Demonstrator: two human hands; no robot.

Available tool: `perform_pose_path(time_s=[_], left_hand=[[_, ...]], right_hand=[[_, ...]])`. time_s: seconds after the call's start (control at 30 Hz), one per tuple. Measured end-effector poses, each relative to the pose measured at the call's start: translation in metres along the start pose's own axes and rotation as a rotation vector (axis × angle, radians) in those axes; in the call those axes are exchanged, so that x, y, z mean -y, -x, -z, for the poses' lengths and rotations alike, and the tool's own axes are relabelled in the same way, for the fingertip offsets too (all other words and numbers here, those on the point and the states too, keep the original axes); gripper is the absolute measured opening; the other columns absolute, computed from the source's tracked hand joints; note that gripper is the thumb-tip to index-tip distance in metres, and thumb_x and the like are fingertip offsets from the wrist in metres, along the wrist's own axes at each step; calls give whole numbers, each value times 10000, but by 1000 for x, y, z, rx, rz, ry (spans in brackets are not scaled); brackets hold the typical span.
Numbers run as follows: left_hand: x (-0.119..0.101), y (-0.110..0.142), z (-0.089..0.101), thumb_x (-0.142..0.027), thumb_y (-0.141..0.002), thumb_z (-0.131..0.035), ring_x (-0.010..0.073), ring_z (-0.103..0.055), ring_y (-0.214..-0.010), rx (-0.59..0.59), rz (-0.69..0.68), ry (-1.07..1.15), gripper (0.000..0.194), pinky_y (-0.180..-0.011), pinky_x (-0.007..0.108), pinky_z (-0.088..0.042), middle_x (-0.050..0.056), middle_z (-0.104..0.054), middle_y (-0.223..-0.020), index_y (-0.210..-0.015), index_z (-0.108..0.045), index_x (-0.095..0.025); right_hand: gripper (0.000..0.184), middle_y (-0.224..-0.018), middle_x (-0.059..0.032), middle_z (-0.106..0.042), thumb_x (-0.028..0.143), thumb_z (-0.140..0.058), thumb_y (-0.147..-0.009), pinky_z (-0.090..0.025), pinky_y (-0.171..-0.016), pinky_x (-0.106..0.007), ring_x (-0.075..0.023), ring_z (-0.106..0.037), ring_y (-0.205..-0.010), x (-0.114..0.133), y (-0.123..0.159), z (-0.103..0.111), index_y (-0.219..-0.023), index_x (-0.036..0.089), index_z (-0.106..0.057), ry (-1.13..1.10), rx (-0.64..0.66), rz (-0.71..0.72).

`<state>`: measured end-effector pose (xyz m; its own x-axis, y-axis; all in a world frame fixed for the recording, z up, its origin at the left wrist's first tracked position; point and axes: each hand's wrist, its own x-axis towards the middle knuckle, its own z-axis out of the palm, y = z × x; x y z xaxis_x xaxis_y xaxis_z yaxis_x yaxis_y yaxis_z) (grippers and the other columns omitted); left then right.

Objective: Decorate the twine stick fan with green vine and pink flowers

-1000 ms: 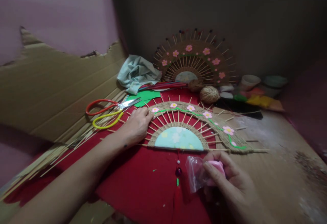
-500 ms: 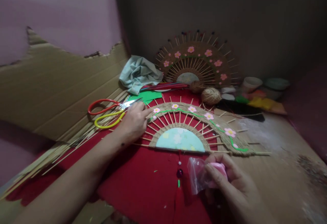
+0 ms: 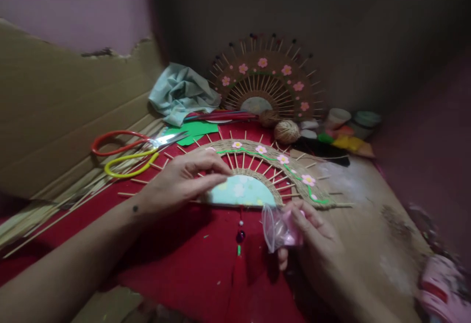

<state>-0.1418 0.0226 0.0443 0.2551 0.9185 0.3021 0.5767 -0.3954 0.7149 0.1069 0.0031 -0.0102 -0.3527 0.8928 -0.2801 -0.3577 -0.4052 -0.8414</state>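
Note:
My right hand (image 3: 309,229) grips a small clear zip bag (image 3: 272,229) with a soft pink lump (image 3: 294,227) inside, low at the fan's right front. Over the left part of a woven half-round fan (image 3: 290,175) hovers my left hand (image 3: 191,173), its thumb and fingers apart and nothing visible between them. The fan has thin wooden ribs, a twine band with pink flowers and a green line, and a pale blue cloth centre (image 3: 243,190). A red tassel (image 3: 239,279) with beads hangs from its straight edge. Part of the fan's left side is hidden by my left hand.
Scissors (image 3: 136,151) with red and yellow handles lie at the left, beside green paper (image 3: 198,131) and thin sticks (image 3: 73,200). Behind are a crumpled cloth (image 3: 182,92), a second fan (image 3: 257,75), a twine ball (image 3: 287,131) and a cup (image 3: 337,118). Cardboard (image 3: 91,102) lines the left wall.
My left hand has come away from the fan's upper left edge toward its centre, and its fingers have spread. The right hand still holds the bag. The whole view has shifted.

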Motion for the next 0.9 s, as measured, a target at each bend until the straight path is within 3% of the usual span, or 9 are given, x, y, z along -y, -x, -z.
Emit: perform_pose_path(time_s=[0.13, 0.23, 0.4, 0.5, 0.63, 0.7, 0.77, 0.9], left_hand=[[-35, 6, -23, -185, -864, -558, 126, -600, -786, 179, -58, 188, 136, -719, 233, -460, 15, -659, -828, -853, -693, -180], [-41, 7, -40, -154, -856, -546, 116, -600, -727, 158, -46, 165, 143, -674, 219, -455, 7, -669, -779, -866, -689, -164], [-34, 10, -55, -182, -854, -537, 124, -595, -747, 94, -39, 1, 151, -710, 234, -435, 15, -674, -815, -864, -687, -169], [-36, 10, -59, -205, -838, -542, 124, -587, -689, 162, 124, 64, 152, -663, 234, -434, 11, -664, -756, -835, -690, -172], [-42, 5, -65, -215, -767, -597, 108, -556, -553, 307, 471, 463, 131, -512, 207, -407, 4, -648, -678, -869, -655, -154], [-42, 4, -69, -216, -746, -606, 110, -537, -525, 307, 516, 555, 112, -479, 207, -390, 7, -635, -644, -827, -632, -143], [-40, 5, -72, -180, -756, -570, 113, -537, -553, 232, 407, 495, 67, -509, 214, -407, 5, -623, -641, -772, -624, -144], [-36, 8, -73, -85, -809, -464, 121, -560, -718, 59, -26, 153, 230, -658, 232, -443, 10, -604, -747, -804, -678, -168]], right_hand=[[261, -438, 19, -591, 447, -581, -843, -400, -322, -164, -108, -503, -325, 3, -1, -4, -909, 210, -490, 2, -7, -4], [259, -437, 22, -591, 452, -569, -850, -396, -321, -157, -102, -503, -321, 4, -1, -6, -885, 210, -484, -4, -1, 3], [256, -443, 32, -589, 458, -537, -872, -409, -341, -154, -96, -511, -331, 2, -2, -3, -880, 208, -483, 19, 56, 36], [258, -481, 35, -604, 466, -520, -882, -438, -368, -166, -96, -530, -357, 0, -2, 0, -891, 210, -487, 68, 70, 65], [268, -465, 65, -567, 477, -514, -882, -398, -332, -149, -90, -513, -334, 1, -1, -1, -865, 212, -482, 120, 62, 95], [278, -464, 72, -557, 486, -511, -879, -387, -323, -141, -86, -509, -331, 3, 0, -2, -861, 211, -481, 158, 71, 99], [290, -455, 73, -552, 502, -497, -881, -382, -325, -135, -82, -499, -332, 4, 1, -2, -865, 213, -477, 198, 83, 86], [305, -417, 85, -526, 527, -490, -873, -349, -312, -124, -69, -441, -305, 3, 0, 0, -876, 223, -471, 220, 60, 65]])
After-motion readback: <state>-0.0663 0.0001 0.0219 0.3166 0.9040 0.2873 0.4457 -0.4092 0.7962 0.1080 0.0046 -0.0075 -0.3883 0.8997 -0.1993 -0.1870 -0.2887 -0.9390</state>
